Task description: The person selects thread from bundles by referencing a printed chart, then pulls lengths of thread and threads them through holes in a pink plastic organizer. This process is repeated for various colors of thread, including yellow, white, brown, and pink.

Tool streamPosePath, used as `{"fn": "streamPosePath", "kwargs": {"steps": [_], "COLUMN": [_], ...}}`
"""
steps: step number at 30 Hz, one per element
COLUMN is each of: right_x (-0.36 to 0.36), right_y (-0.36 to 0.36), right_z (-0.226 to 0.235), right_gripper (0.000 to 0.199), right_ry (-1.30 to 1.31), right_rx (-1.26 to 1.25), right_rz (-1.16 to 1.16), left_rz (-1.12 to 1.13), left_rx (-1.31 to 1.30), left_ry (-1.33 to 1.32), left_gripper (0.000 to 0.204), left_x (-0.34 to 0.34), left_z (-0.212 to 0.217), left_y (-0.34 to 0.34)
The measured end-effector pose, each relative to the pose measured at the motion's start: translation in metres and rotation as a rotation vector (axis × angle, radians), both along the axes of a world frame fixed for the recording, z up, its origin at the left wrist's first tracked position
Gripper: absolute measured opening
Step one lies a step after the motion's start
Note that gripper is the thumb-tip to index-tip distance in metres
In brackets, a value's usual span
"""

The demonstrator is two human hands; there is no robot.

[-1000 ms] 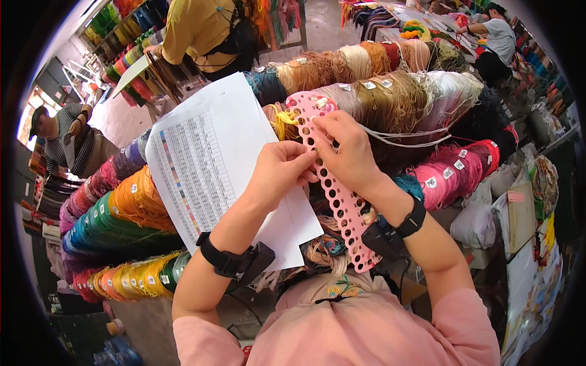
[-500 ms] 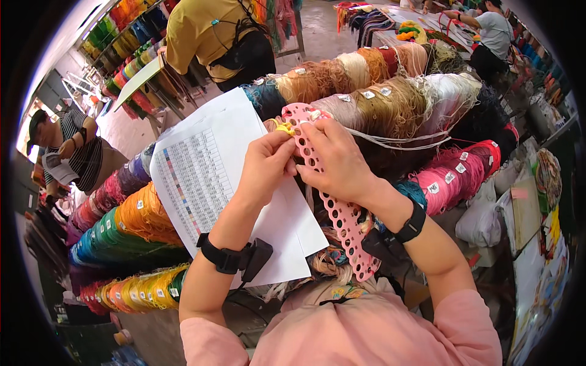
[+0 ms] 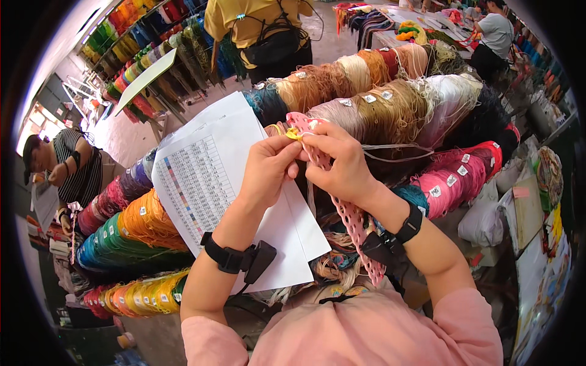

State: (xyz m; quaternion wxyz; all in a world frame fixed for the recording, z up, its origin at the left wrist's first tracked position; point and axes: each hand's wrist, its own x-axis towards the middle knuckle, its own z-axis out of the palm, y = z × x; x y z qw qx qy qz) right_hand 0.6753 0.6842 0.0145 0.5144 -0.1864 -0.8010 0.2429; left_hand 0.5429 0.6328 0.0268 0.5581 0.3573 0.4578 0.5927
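While the left hand pinches yellow yarn at the pink strip, the right hand clasps that strip; paper lies under the left forearm.

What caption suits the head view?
Left hand at yellow thread, right hand gripping a pink perforated strip, beside coloured yarn.

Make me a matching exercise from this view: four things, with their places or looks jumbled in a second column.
Things:
1. perforated strip
2. paper sheets
3. yellow yarn
4. bag

Places or looks:
A. at the fingertips of the left hand
B. whitish, right of the right forearm
C. pink, held in the right hand
D. white, printed with a grid

Pairs: 1-C, 2-D, 3-A, 4-B
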Motion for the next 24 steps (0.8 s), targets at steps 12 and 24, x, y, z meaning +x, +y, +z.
{"fn": "streamPosePath", "kwargs": {"steps": [12, 24], "right_x": [0.002, -0.003], "right_y": [0.000, -0.005], "right_z": [-0.011, -0.016], "right_gripper": [0.034, 0.029], "right_ry": [0.001, -0.037], "right_rx": [-0.096, -0.043], "right_rz": [0.018, 0.033], "left_rz": [0.173, 0.168], "left_rx": [-0.086, -0.207], "left_ry": [0.108, -0.125], "left_gripper": [0.008, 0.016], "left_x": [-0.016, -0.013], "left_z": [0.012, 0.018], "left_y": [-0.013, -0.038]}}
